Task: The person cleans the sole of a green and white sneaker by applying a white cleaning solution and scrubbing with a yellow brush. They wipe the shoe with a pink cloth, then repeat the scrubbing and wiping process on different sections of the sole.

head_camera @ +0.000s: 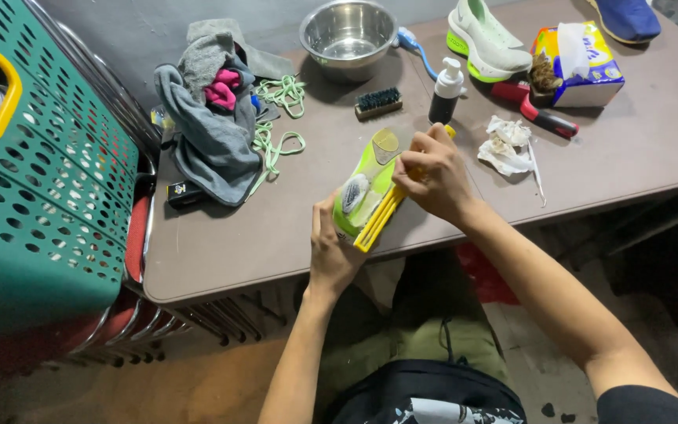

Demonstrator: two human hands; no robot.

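Shoe point(366, 184) sits at table point(221, 243) front edge, sole up, lime green. L hand point(331, 251) clamps heel end from below, prob. to steady it. R hand point(433, 177) closed round yellow brush point(380, 216), pressed along sole's side. Behind shoe: pump bottle point(446, 90), small brush point(378, 102), steel bowl point(348, 35). Left of shoe: grey cloths point(209, 133), laces point(280, 118).

Steel bowl point(348, 35), grey cloths point(212, 133), tissue box point(582, 67), green basket point(49, 180).
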